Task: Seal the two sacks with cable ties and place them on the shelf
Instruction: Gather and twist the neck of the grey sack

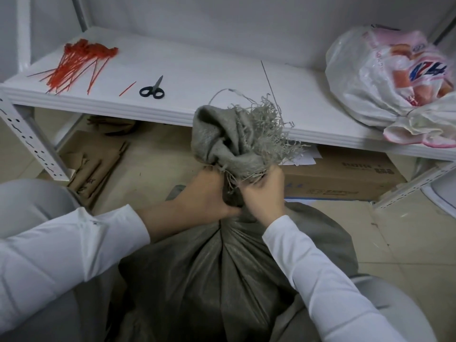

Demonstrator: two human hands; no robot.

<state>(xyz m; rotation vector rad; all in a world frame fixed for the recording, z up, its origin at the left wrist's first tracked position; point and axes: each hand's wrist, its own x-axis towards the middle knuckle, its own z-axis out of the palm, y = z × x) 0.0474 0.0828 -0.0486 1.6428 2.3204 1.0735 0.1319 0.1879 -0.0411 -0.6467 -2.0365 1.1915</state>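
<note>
Together, left grip (206,193) and right grip (264,193) squeeze the grey sack (222,272) at its neck.

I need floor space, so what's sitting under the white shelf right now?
A cardboard box with papers on top lies under the shelf, and flattened brown cardboard to the left. The grey sack covers the middle part.

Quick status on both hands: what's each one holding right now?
Left hand: grips the gathered neck of the grey woven sack.
Right hand: grips the same neck, just beside it.
</note>
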